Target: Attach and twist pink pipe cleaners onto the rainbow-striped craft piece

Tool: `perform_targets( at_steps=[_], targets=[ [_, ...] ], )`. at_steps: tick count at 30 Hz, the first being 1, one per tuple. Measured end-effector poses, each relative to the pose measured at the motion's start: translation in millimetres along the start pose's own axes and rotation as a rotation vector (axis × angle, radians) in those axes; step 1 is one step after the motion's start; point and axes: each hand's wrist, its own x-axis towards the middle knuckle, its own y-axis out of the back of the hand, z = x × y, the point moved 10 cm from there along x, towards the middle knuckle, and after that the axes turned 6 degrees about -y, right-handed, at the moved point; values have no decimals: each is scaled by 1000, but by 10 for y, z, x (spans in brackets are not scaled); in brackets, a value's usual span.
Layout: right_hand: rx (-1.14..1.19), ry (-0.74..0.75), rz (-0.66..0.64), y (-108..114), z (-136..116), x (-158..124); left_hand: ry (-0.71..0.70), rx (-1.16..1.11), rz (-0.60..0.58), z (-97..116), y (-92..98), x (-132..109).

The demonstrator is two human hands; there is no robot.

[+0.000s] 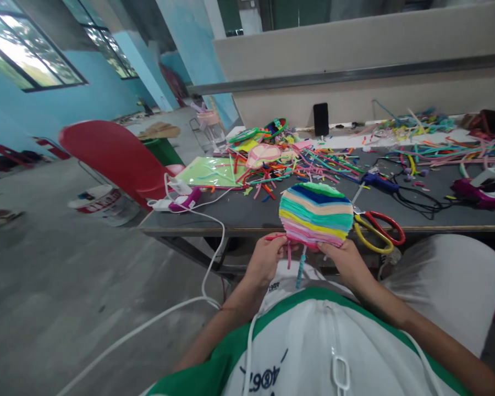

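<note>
A round craft piece [315,213] with wavy stripes of green, blue, peach, teal, yellow and pink is held up at the table's front edge. My right hand [346,257] pinches its lower right rim, the thumb lying on the front. At the lower left, my left hand [268,256] is closed on a pink pipe cleaner [289,256] that hangs beside the pink edge of the piece. A teal twisted stem [301,269] dangles below the disc. Scissors [381,231] with one red and one yellow handle lie just right of the piece, overhanging the table edge.
Pipe cleaners [330,165] are heaped across the table's back. A blue glue gun [380,181] with black cable lies at right. White cord [220,247] runs from a power strip [184,201] over the left edge. A phone [320,119] leans upright; a red chair [111,154] stands left.
</note>
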Motion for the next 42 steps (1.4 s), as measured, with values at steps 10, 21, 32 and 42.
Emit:
perform_targets(
  at_steps=[10,21,32,42],
  targets=[
    [-8,4,31,61,17,20,82,-97,-80,-84,-112,-50],
    [87,-22,25,49,4,1,242,-258,-115,-228,-131,-88],
    [126,-89,-25,30,46,44,160,-311,-109,-292,-106,16],
    [55,-348,-223,-42,241,168,235,-235,-157,-442,-127,57]
  ],
)
